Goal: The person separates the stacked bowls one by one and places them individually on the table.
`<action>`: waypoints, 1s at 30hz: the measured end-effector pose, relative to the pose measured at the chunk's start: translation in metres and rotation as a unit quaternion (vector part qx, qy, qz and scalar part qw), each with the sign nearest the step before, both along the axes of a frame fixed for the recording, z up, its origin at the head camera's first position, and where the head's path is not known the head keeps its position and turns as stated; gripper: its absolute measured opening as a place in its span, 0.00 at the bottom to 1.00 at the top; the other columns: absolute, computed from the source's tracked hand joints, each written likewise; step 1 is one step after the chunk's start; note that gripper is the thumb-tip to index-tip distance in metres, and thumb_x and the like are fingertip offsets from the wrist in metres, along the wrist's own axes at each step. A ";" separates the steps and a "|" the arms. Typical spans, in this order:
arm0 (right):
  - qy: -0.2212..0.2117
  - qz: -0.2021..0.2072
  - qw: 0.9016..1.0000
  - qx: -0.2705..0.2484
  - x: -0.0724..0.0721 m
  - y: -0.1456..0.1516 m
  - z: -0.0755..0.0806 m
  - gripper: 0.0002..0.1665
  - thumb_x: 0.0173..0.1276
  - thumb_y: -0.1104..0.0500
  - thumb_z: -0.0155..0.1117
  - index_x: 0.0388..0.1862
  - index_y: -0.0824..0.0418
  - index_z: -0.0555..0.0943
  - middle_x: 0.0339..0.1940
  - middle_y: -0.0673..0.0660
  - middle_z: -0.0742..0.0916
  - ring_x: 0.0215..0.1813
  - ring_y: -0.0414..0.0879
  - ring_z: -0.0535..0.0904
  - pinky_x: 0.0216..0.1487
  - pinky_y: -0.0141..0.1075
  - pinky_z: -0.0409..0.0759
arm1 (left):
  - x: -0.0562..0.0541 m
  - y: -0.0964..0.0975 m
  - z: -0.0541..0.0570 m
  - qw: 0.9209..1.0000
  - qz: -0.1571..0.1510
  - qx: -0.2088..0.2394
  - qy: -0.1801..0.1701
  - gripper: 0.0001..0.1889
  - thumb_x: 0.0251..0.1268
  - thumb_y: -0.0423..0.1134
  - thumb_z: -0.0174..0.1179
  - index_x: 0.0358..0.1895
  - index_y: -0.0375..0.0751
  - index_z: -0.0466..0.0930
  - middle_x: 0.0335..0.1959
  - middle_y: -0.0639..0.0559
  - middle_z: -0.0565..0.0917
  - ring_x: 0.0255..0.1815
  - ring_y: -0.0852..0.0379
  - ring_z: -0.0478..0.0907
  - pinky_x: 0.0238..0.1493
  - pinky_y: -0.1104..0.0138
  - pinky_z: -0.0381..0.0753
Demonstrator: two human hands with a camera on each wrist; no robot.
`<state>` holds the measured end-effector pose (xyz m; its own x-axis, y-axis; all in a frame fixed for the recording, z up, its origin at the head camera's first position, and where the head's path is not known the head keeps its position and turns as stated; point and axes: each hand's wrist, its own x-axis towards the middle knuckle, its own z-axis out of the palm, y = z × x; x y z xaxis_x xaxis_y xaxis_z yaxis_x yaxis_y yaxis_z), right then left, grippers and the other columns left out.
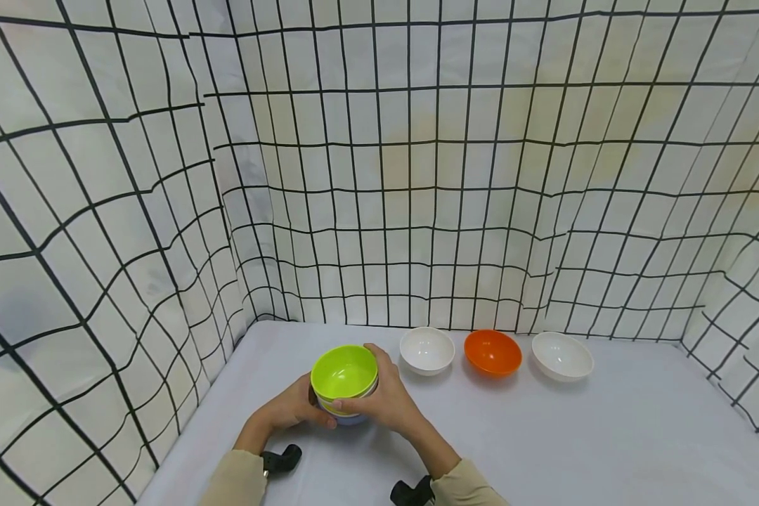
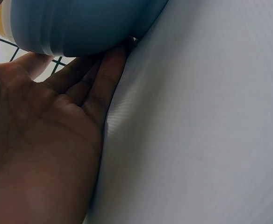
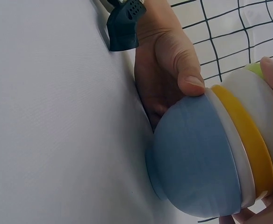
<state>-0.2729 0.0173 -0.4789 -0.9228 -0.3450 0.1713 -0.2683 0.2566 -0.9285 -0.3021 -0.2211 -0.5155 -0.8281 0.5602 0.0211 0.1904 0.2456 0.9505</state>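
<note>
A stack of nested bowls stands at the left of the table, topped by a lime green bowl [image 1: 344, 372]. Beneath it, the right wrist view shows a white bowl [image 3: 257, 102], a yellow bowl [image 3: 246, 133], another white rim and a blue bowl [image 3: 192, 158] at the bottom. My left hand [image 1: 294, 406] holds the stack low on its left side, thumb on the blue bowl near its rim and fingers low by the tabletop. From the right, my right hand [image 1: 393, 402] grips the upper bowls, thumb in front and fingers behind.
Along the back of the table [image 1: 544, 443] stand a white bowl [image 1: 426, 351], an orange bowl [image 1: 492, 353] and another white bowl [image 1: 562, 357], right of the stack. White walls with a black grid [image 1: 411, 176] enclose the back and sides. Each wrist wears a dark camera.
</note>
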 end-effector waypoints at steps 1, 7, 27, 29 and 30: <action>0.001 0.001 1.000 0.000 0.000 0.000 0.000 0.66 0.51 0.44 0.83 0.82 0.55 0.55 0.69 0.54 0.76 0.70 0.52 0.65 0.70 0.53 0.72 | 0.000 0.000 0.000 1.000 -0.001 0.001 0.001 0.48 0.47 0.34 0.79 0.74 0.42 0.63 0.69 0.45 0.74 0.68 0.52 0.71 0.77 0.53 0.62; 0.008 0.003 1.000 -0.002 0.000 0.000 0.000 0.65 0.51 0.44 0.83 0.81 0.55 0.56 0.69 0.54 0.76 0.70 0.52 0.65 0.69 0.52 0.73 | 0.000 0.000 0.000 1.000 0.003 -0.001 -0.003 0.48 0.47 0.34 0.79 0.74 0.43 0.63 0.69 0.47 0.74 0.69 0.54 0.70 0.79 0.49 0.59; 0.036 -0.010 0.999 -0.006 0.001 -0.001 -0.001 0.63 0.46 0.43 0.85 0.78 0.48 0.60 0.68 0.51 0.75 0.69 0.50 0.64 0.68 0.52 0.71 | 0.000 -0.001 -0.001 1.000 0.004 0.005 -0.019 0.49 0.45 0.34 0.80 0.74 0.46 0.64 0.69 0.48 0.74 0.69 0.48 0.70 0.75 0.54 0.62; 0.039 -0.012 0.999 -0.005 0.001 -0.001 -0.001 0.64 0.46 0.43 0.85 0.79 0.48 0.60 0.69 0.51 0.75 0.69 0.50 0.64 0.67 0.52 0.72 | 0.000 -0.001 0.000 1.000 0.003 0.007 -0.019 0.49 0.45 0.34 0.80 0.74 0.46 0.64 0.69 0.48 0.74 0.69 0.48 0.70 0.75 0.54 0.62; 0.040 -0.012 0.999 -0.005 0.001 -0.001 -0.001 0.64 0.46 0.43 0.85 0.79 0.48 0.59 0.69 0.51 0.75 0.69 0.50 0.64 0.67 0.51 0.72 | 0.000 -0.001 0.000 1.000 0.002 0.007 -0.019 0.49 0.45 0.34 0.80 0.74 0.46 0.64 0.69 0.48 0.74 0.69 0.48 0.70 0.75 0.54 0.62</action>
<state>-0.2721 0.0164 -0.4796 -0.9138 -0.3214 0.2485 -0.3363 0.2551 -0.9066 -0.3021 -0.2219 -0.5156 -0.8307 0.5567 -0.0019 0.1534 0.2321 0.9605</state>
